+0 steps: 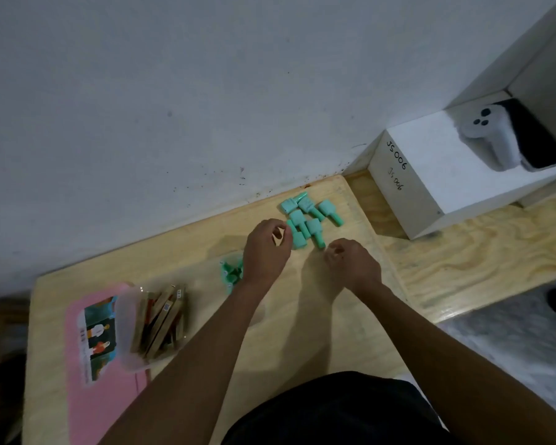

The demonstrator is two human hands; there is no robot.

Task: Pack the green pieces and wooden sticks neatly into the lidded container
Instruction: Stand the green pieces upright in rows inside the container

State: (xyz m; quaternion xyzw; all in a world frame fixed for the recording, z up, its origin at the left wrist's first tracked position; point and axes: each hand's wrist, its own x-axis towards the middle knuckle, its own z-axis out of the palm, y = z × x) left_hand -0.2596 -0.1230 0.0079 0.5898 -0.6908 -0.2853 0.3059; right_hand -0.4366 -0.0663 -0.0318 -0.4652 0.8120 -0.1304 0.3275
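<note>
Both hands (305,252) curled empty over my desk (302,316) | wooden sticks (159,322) in container (126,332) | green pieces (308,216) mostly loose | lid (77,348) off

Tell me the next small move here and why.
Probably close the left hand on the nearest of the loose green pieces and carry it to the clear container: wooden sticks are already inside, the pieces still lie on the table, and both hands look empty.
</note>
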